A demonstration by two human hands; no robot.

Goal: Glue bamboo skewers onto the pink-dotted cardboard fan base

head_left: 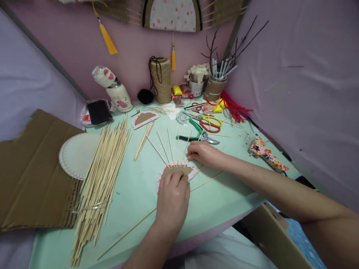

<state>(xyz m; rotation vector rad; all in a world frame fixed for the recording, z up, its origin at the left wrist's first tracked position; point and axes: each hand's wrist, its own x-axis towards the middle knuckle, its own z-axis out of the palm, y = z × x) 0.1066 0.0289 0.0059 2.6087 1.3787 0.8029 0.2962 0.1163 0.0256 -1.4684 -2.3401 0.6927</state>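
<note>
My left hand presses down on a cardboard half-circle with a pink-spotted white fabric border, its fingers bent together over the front part. Thin bamboo skewers fan out from the half-circle's curved edge. At the right of that edge, my right hand is closed in a pinch around a skewer that shows above the fingers; the fingertips are partly hidden. Two more loose skewers lie beside and under the right wrist. Another skewer lies to the left of my left forearm.
A big skewer bundle, a paper plate and corrugated cardboard lie left. Green pruning shears and scissors lie behind my right hand. A patterned glue gun is at right; a twine spool stands at back.
</note>
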